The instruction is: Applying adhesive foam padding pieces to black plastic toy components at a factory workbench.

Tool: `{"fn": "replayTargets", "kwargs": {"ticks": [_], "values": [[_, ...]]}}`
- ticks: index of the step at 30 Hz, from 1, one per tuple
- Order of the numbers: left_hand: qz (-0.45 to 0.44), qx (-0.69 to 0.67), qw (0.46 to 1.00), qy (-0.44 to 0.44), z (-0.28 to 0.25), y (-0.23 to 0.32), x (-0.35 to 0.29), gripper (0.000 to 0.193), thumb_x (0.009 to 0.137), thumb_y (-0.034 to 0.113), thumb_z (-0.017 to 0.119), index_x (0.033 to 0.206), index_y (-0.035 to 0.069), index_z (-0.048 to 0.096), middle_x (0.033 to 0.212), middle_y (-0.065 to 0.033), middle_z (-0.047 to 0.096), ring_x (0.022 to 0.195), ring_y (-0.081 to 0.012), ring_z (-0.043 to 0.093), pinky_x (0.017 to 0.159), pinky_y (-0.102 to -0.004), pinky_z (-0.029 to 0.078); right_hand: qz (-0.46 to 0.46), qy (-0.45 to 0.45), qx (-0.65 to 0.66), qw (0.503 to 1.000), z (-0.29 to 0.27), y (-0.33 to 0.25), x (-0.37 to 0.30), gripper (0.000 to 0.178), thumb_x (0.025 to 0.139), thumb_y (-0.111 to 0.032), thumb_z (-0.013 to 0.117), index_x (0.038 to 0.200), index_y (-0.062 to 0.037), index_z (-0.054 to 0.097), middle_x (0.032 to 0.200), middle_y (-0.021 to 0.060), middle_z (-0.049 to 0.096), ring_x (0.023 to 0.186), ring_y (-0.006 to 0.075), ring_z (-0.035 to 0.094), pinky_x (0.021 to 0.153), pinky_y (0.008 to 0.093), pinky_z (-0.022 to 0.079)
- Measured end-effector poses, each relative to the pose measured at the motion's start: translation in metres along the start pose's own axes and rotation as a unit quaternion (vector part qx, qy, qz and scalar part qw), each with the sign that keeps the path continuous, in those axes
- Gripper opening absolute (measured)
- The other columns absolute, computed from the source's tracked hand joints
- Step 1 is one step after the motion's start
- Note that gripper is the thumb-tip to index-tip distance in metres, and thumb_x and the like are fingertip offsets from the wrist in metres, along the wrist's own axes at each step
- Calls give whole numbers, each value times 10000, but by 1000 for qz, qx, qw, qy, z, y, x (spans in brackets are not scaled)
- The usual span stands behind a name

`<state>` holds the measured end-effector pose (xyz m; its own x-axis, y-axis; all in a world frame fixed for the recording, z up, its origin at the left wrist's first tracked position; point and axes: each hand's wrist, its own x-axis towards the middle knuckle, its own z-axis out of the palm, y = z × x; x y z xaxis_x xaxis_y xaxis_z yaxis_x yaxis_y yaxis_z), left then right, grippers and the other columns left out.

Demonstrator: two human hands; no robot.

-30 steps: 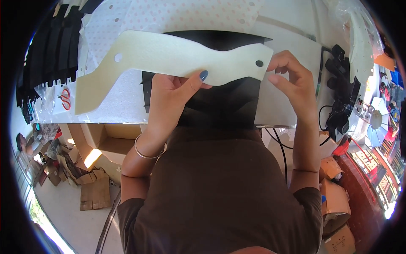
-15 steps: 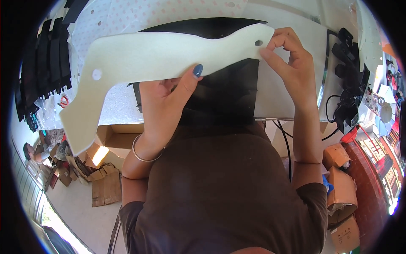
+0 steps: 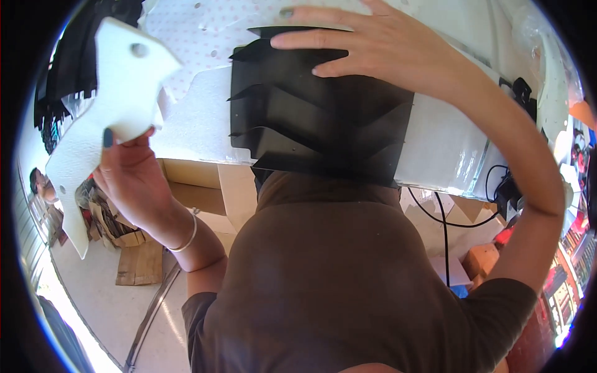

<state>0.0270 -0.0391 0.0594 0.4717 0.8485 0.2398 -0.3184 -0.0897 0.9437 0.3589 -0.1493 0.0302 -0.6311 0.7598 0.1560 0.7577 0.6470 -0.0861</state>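
Note:
At the left, my left hand [image 3: 137, 180] pinches a white, curved, foam-like pad [image 3: 118, 87] by its edge, thumb on top. The pad is raised and tilted, with a round hole near its upper end and a small one lower down. Before me lies a black plastic panel [image 3: 311, 118] with pointed, overlapping fins; its near edge reaches my shirt. Over the panel's far part, my right hand [image 3: 379, 46] is spread, fingers apart and pointing left. Whether those fingers touch the panel cannot be told.
A stack of black slatted parts [image 3: 71, 62] stands at the far left beside a spotted white sheet [image 3: 180, 28]. Below the table edge are an open cardboard box [image 3: 193, 186] and flattened cardboard [image 3: 140, 264]. Black cables [image 3: 445, 242] hang at the right. Another person [image 3: 43, 186] is at the left.
My right hand has let go of the pad's end and moved over the black panel, spreading its fingers. My left hand has carried the pad left, turning it upright and uncovering the panel.

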Motion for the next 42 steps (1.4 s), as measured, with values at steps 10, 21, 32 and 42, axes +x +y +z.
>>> {"fn": "replayTargets", "kwargs": {"ticks": [10, 21, 32, 42], "values": [[48, -2, 990, 131, -9, 10, -36, 301, 920, 95, 475, 1197, 1, 548, 1100, -145, 634, 945, -228, 636, 808, -367, 530, 27, 11, -120, 992, -45, -47, 5, 110, 654, -119, 663, 762, -105, 647, 816, -15, 544, 908, 156, 539, 749, 325, 347], [-174, -24, 984, -40, 90, -44, -19, 215, 895, 24, 546, 1080, -84, 564, 988, -138, 633, 806, -215, 642, 738, -349, 538, 286, 148, 153, 934, 26, -131, 2, 199, 687, -225, 736, 769, -70, 642, 688, 18, 505, 723, 203, 511, 742, 319, 385], [-289, 39, 943, -159, 142, -74, -33, 242, 911, 60, 559, 1126, -50, 543, 1067, -119, 614, 912, -196, 616, 781, -342, 528, 557, 279, 462, 631, 23, -88, -93, 135, 813, -144, 676, 811, -17, 629, 767, -19, 577, 754, 76, 480, 711, 216, 390], [-122, 343, 912, -189, 159, -76, -39, 166, 815, 46, 640, 968, -19, 643, 839, -109, 649, 726, -231, 599, 699, -302, 460, 515, 277, 417, 695, 59, -75, -110, 116, 780, -87, 704, 751, -27, 609, 760, 20, 577, 777, 151, 511, 739, 279, 406]]}}
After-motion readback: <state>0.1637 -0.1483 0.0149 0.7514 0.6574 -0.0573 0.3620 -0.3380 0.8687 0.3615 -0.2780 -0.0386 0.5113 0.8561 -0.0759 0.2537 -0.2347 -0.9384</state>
